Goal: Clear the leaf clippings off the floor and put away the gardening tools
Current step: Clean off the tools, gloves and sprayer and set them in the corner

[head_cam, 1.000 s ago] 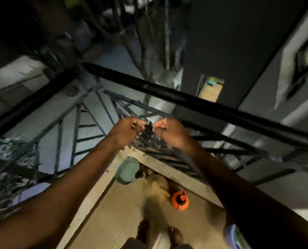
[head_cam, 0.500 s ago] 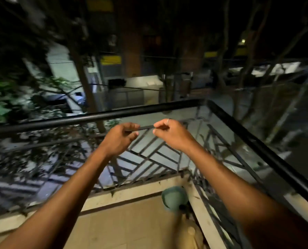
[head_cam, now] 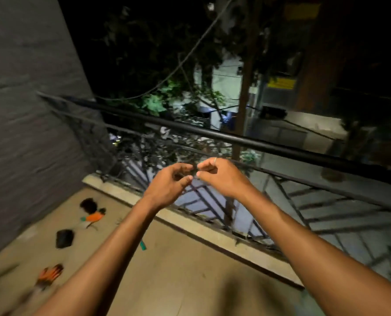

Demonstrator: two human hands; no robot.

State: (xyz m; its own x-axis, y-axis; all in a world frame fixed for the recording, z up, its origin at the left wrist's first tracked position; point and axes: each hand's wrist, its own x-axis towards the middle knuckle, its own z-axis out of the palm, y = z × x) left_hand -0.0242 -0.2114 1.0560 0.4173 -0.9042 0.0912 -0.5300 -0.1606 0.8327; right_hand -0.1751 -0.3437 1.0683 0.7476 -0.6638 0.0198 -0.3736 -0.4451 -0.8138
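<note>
1. Left grip and right grip: both are raised side by side just inside the black metal railing, below its top rail. The fingers are curled and the fingertips almost meet. Whether they pinch something small cannot be told, as the spot is blurred.
2. Progress: judged incomplete. Neither grip holds a tool, and several items remain on the beige tiled floor.
3. Remaining items, all inside the railing toward its wall end:
   - a dark ragged clump, possibly leaf clippings;
   - an orange-and-green hand tool just beside the clump;
   - a black squarish object farther from the railing;
   - a short teal strip near the left forearm;
   - orange-and-black gloves, farthest from the railing.
4. Edges: a raised beige kerb runs under the railing. The open bars above it face a drop to the street, so light clippings could slip through. A grey textured wall closes the railing's left end.
5. Open room: the floor along the railing, between the grips and the items, appears wide enough for walking and crouching.
</note>
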